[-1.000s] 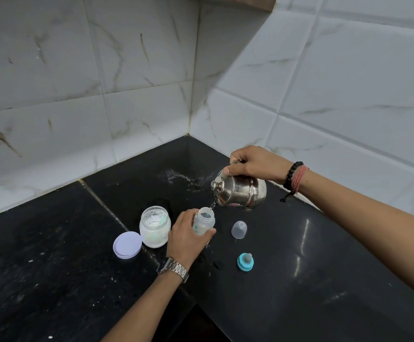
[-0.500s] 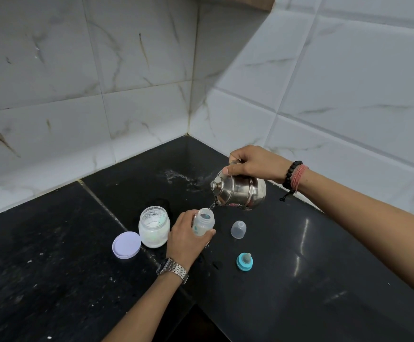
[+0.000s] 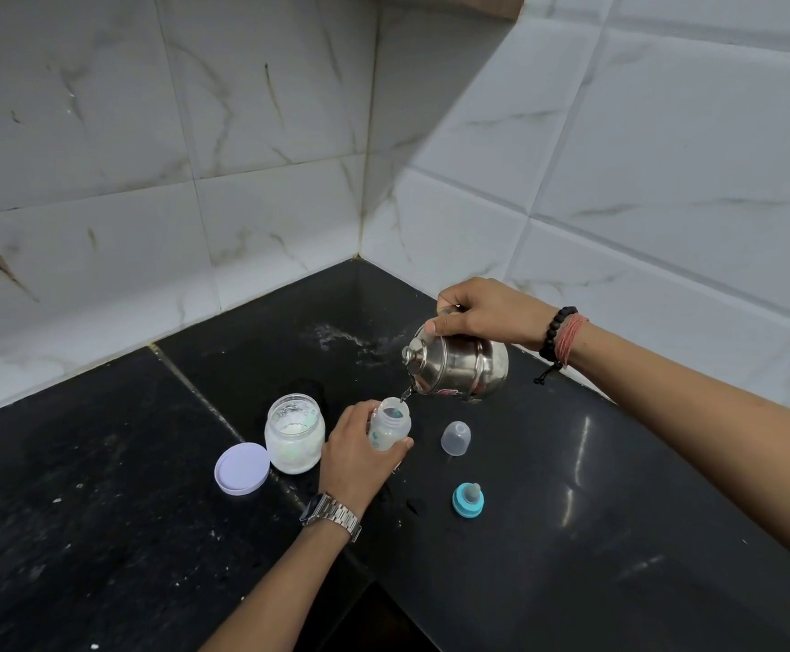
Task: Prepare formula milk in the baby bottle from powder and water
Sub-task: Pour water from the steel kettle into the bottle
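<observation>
Head view: the bottle [image 3: 389, 424] stands upright and uncapped on the black counter [image 3: 618, 534], and serves here as the landmark. The left hand [image 3: 360, 456] is wrapped around its near side, fingers closed on the body, a metal watch [image 3: 331, 514] on the wrist. Just above and right of the bottle, the right hand [image 3: 487, 312] grips a steel kettle [image 3: 458, 364] from the top, tilted so its spout hangs over the bottle's mouth; a thin stream of water meets the opening. Left of the bottle stands an open jar [image 3: 295, 432] with white powder, its lilac lid [image 3: 241, 468] lying flat beside it, farther left. Right of the bottle sits a clear cap [image 3: 456, 438]; nearer the person than the cap lies the teal teat ring [image 3: 468, 500].
</observation>
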